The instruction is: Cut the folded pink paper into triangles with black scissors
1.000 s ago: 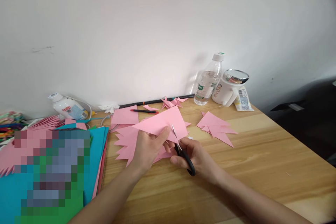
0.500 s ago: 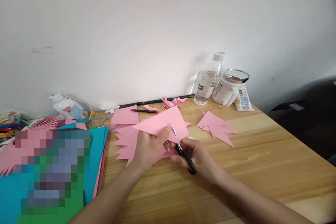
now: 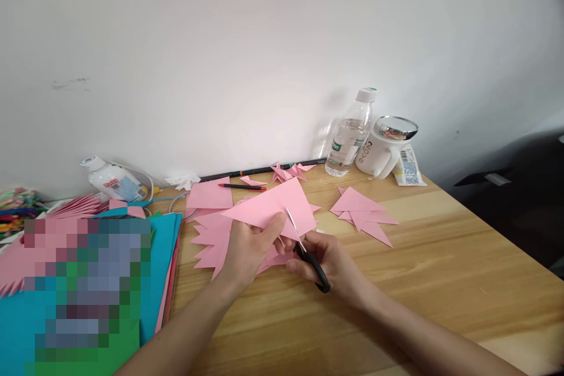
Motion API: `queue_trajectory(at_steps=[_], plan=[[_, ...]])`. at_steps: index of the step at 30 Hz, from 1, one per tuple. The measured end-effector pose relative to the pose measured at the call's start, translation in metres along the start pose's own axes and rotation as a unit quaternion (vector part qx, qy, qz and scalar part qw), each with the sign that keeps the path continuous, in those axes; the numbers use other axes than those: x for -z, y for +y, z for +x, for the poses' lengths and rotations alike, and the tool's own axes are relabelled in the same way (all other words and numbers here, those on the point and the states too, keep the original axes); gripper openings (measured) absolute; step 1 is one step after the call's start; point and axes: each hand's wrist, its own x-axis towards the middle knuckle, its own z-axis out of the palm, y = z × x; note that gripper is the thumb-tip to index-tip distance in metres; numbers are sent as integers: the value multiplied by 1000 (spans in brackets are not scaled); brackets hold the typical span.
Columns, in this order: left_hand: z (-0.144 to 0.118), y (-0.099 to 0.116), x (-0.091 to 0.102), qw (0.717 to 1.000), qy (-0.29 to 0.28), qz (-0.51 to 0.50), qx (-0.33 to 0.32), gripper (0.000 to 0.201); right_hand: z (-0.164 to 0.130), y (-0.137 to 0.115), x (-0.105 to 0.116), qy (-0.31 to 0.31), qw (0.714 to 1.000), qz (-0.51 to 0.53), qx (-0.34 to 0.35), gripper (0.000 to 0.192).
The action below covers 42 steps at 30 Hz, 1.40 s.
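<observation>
My left hand (image 3: pixel 249 252) pinches the near edge of a pink paper sheet (image 3: pixel 273 207), holding it just above the wooden table (image 3: pixel 440 270). My right hand (image 3: pixel 328 261) grips black-handled scissors (image 3: pixel 308 255), whose blades point up and left into the sheet's near edge beside my left thumb. Under the sheet lies a pile of pink cut paper pieces (image 3: pixel 211 241) with pointed edges.
More pink triangles (image 3: pixel 363 214) lie to the right. A water bottle (image 3: pixel 350 135), a white mug (image 3: pixel 388 147) and a small packet (image 3: pixel 409 167) stand by the wall. A red pencil (image 3: pixel 242 186), folded pink stars (image 3: pixel 288 171), a glue bottle (image 3: pixel 112 179) and stacked coloured paper (image 3: pixel 165 247) sit left.
The scissors and my right hand have crept slightly up and left along the sheet. Little else differs.
</observation>
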Motion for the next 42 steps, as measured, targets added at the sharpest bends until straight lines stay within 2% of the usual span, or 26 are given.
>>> queue_trajectory(at_steps=[9, 15, 20, 23, 35, 42], plan=[[3, -2, 7, 998, 56, 28, -19, 19, 0, -3, 0, 16, 1000, 10, -24, 34], [1, -1, 3, 1000, -3, 24, -13, 24, 0, -3, -1, 2, 1000, 11, -20, 37], [0, -3, 3, 999, -21, 28, 12, 24, 1, -9, -3, -48, 998, 39, -2, 37], [0, -4, 3, 999, -34, 16, 30, 22, 2, -13, -4, -57, 997, 50, -6, 39], [-1, -5, 3, 999, -15, 45, 5, 30, 1, -4, -1, -44, 997, 55, -34, 39], [-2, -5, 2, 999, -23, 35, -8, 27, 1, -5, -2, -46, 997, 60, -29, 35]])
